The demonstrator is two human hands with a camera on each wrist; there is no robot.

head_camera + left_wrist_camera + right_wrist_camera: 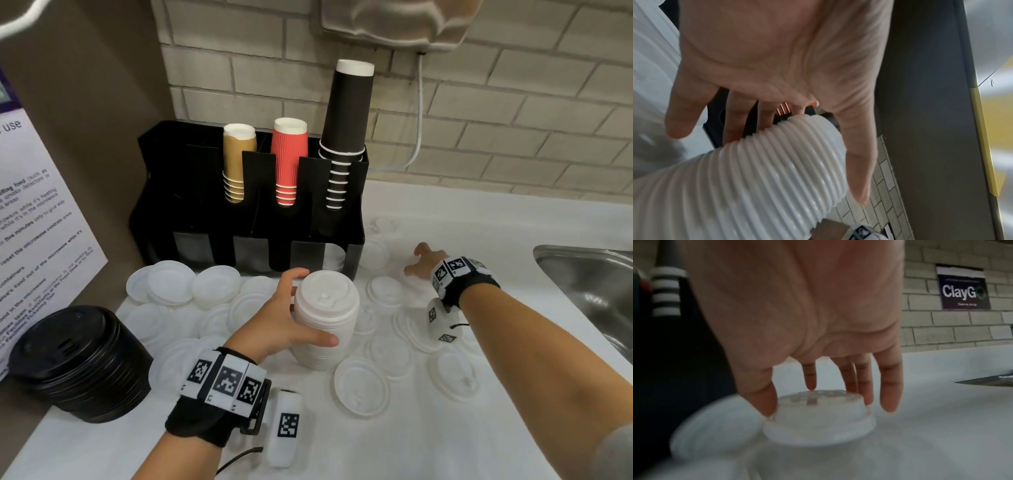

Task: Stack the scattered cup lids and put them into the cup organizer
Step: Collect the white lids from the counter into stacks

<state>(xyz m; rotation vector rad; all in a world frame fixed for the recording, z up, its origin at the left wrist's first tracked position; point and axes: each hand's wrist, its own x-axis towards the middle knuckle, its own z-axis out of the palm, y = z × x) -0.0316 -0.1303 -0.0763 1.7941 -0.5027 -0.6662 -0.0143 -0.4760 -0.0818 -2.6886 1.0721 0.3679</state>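
My left hand (313, 308) grips a tall stack of white cup lids (325, 318) upright on the white counter; the stack's ribbed side (756, 178) fills the left wrist view. My right hand (416, 262) reaches down right of the black cup organizer (191, 212), thumb and fingers pinching the raised part of a single white lid (818, 426) that lies on the counter. Several more white lids (361, 387) lie scattered around both hands. The organizer's lower right slot holds a few white lids (337, 260).
The organizer's top slots hold brown cups (238, 161), red cups (287, 157) and black cups (346, 130). A stack of black lids (78, 363) stands at the left. A steel sink (589, 274) lies at the right, a brick wall behind.
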